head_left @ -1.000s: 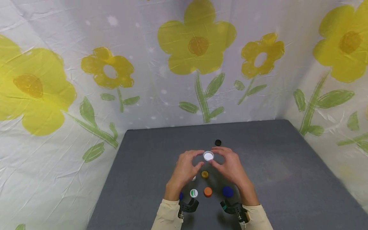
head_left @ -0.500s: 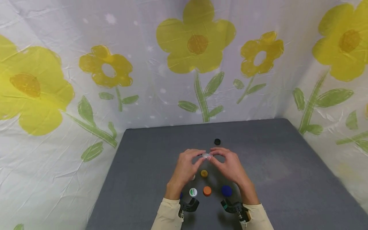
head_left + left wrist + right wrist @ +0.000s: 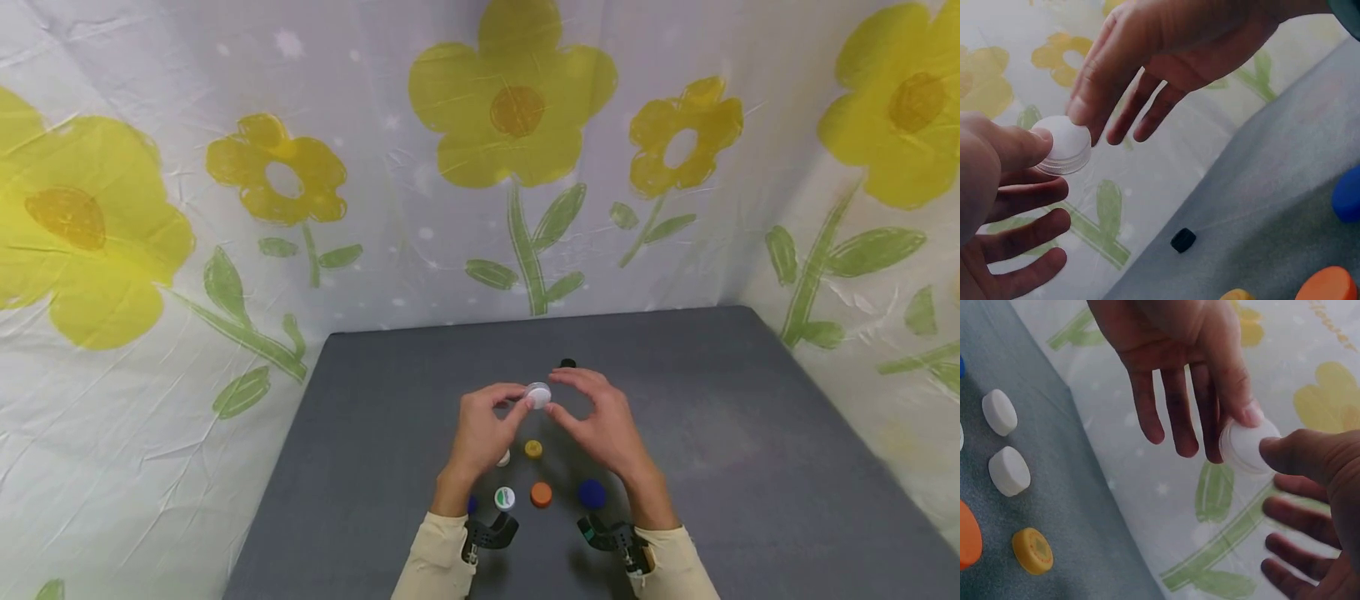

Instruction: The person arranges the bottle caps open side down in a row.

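A white bottle cap (image 3: 537, 395) with a ridged, translucent rim is held up over the table. My left hand (image 3: 482, 427) pinches it at the left edge, the thumb across its flat white face. On the other side, my right hand (image 3: 609, 427) has its thumb and index finger spread apart, the thumb tip close to the cap's lower right edge. In the left wrist view the cap (image 3: 1066, 144) shows its ridged side between the two hands. From the right wrist, the right thumb overlaps the cap (image 3: 1244, 447), and the other right fingers are spread below.
On the grey table (image 3: 712, 467) lie a yellow cap (image 3: 533, 450), an orange cap (image 3: 541, 494), a blue cap (image 3: 592, 494) and a white cap with green print (image 3: 505, 498). A black cap (image 3: 567, 363) lies behind the right hand. White caps (image 3: 1009, 471) show beside the yellow one.
The cap has been turned over, from its hollow side, through edge-on, to its flat white face. The right fingers have spread away from it, while the left hand keeps its pinch.
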`<action>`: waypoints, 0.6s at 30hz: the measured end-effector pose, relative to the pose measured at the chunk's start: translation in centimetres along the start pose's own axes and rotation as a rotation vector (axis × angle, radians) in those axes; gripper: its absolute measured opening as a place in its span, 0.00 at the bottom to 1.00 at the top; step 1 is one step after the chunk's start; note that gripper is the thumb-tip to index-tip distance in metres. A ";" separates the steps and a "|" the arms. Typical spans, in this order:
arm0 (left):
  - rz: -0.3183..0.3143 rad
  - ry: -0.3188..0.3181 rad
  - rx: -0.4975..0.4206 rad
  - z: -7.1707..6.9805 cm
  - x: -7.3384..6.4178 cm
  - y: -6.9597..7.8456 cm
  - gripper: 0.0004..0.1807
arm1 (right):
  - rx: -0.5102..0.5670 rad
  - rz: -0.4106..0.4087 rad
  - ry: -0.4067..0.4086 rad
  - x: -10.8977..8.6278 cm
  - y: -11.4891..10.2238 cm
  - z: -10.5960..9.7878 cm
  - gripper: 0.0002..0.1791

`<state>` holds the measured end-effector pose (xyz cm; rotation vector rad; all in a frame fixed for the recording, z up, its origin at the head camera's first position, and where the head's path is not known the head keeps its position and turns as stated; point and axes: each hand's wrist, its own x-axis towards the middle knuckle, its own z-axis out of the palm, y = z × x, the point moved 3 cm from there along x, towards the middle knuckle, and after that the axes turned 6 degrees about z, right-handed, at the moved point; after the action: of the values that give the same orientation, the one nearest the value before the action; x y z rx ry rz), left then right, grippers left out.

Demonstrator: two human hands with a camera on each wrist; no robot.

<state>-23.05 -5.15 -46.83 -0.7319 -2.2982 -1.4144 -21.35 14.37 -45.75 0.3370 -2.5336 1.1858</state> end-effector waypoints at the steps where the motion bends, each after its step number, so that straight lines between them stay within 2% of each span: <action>1: -0.021 0.003 -0.022 0.0 0.0 -0.1 0.10 | 0.001 -0.022 0.006 0.0 0.0 0.0 0.26; 4: -0.084 0.002 -0.107 -0.1 0.0 -0.3 0.11 | 0.008 -0.083 0.019 0.1 -0.1 0.0 0.30; 9: -0.163 -0.013 -0.233 -0.1 -0.1 -0.6 0.15 | 0.031 -0.136 0.021 0.1 -0.2 0.2 0.30; 18: -0.223 -0.074 -0.239 -0.1 -0.2 -0.4 0.16 | 0.036 -0.173 0.035 -0.2 -0.4 0.3 0.28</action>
<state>-23.14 -5.45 -47.17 -0.6172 -2.3523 -1.8151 -21.13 13.94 -45.74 0.5285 -2.4007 1.1612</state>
